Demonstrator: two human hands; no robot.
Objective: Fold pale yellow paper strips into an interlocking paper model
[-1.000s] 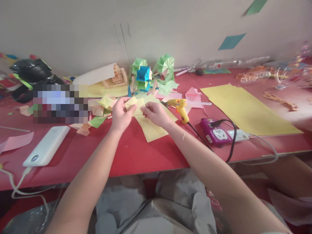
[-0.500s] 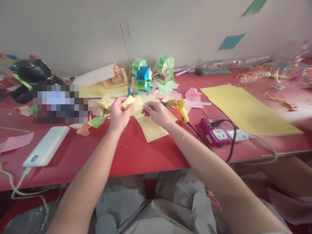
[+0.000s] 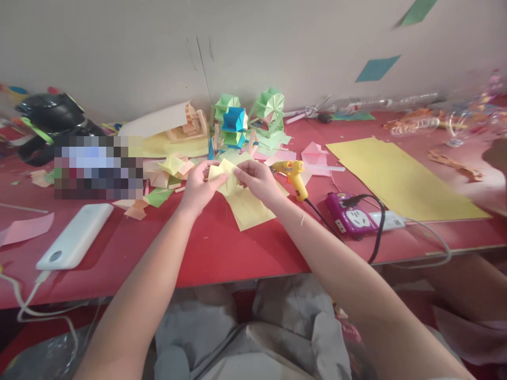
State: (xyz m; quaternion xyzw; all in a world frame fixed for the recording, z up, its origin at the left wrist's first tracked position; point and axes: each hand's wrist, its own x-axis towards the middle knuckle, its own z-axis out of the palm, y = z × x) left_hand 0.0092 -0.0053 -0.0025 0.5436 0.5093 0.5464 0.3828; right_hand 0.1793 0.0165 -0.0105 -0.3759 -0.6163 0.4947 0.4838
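Observation:
A creased piece of pale yellow paper is held up between my two hands over the red table. My left hand pinches its left side, thumb in front and fingers behind. At its right edge, my right hand grips with thumb and bent fingers. Beneath lies a flat yellow sheet, partly covered by the hands. Just right of my right hand rests a yellow glue gun with a clear stick in its back. Behind the hands stand a blue folded paper piece and green folded paper shapes.
A purple power socket with a black cord sits at right, before large yellow sheets. On the left are a white power bank and paper scraps. Another person's limbs show at the right edge.
Both hands have shifted slightly right. The yellow paper between them has been turned and now shows a more upright, creased face.

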